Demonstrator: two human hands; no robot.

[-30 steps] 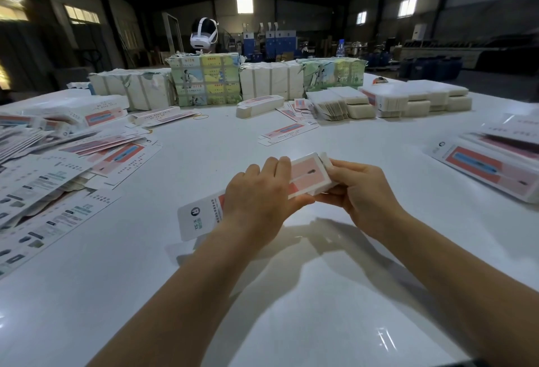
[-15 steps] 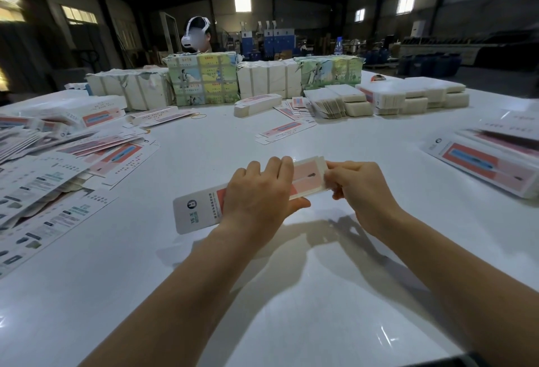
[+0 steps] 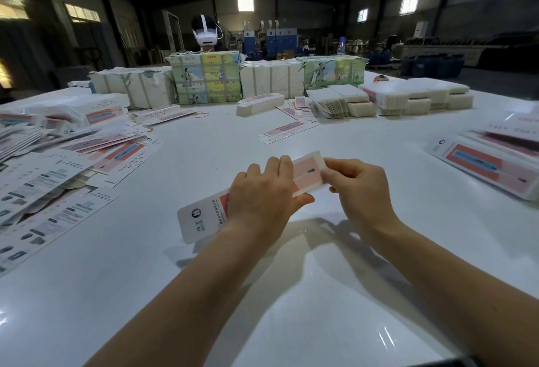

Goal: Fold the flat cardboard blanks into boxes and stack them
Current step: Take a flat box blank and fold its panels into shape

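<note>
I hold a long, narrow white and pink cardboard box (image 3: 201, 219) above the white table (image 3: 291, 323), lying from lower left to upper right. My left hand (image 3: 262, 200) grips its middle from above, thumb underneath. My right hand (image 3: 358, 188) pinches the box's far right end, where the end flap is hidden behind my fingers. A heap of flat printed blanks (image 3: 52, 180) covers the table's left side. Folded boxes (image 3: 484, 168) lie stacked at the right edge.
Wrapped bundles of blanks (image 3: 204, 81) and white stacks (image 3: 414, 98) line the far side of the table. A loose blank (image 3: 287, 132) and a folded box (image 3: 259, 104) lie beyond my hands. A person wearing a headset (image 3: 205, 32) sits behind the bundles.
The box's right end went from raised open to pressed flat under my right fingers. My left hand kept its grip. The person behind the bundles lifted their head.
</note>
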